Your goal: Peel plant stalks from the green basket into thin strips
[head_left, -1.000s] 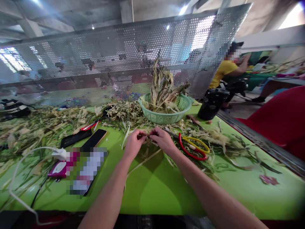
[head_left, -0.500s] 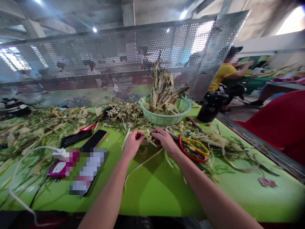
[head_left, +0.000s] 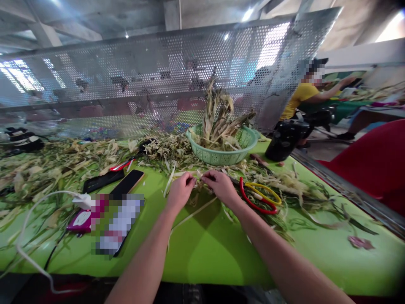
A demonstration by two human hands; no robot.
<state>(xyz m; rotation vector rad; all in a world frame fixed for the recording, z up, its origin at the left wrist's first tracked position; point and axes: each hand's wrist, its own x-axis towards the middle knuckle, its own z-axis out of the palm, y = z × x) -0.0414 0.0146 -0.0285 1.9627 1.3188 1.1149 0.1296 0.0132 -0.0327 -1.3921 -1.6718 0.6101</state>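
Above the green table (head_left: 202, 249) my left hand (head_left: 181, 191) and my right hand (head_left: 220, 185) face each other with their fingers pinched. A small pale strip of corn husk (head_left: 198, 173) shows between the fingertips, and both hands grip it. Its ends are hidden in the fingers. Below, a long thin husk strip (head_left: 193, 216) trails across the table towards me. Right of my right hand lies a pair of scissors (head_left: 261, 196) with one red and one yellow handle loop. Husk scraps lie just behind both hands.
A light green basket (head_left: 218, 157) holds dried husks at the back. Left are two phones (head_left: 128, 183), a purple power bank (head_left: 80, 221) with a white cable, and a red-handled cutter (head_left: 122, 165). A black bottle (head_left: 284, 139) stands right, near a red chair (head_left: 373, 169). A co-worker in yellow (head_left: 300, 97) sits beyond.
The fingertips of both hands have shifted slightly around the husk strip, which stays between them. The whole view has moved a little, and the co-worker's arm reaches further to the right.
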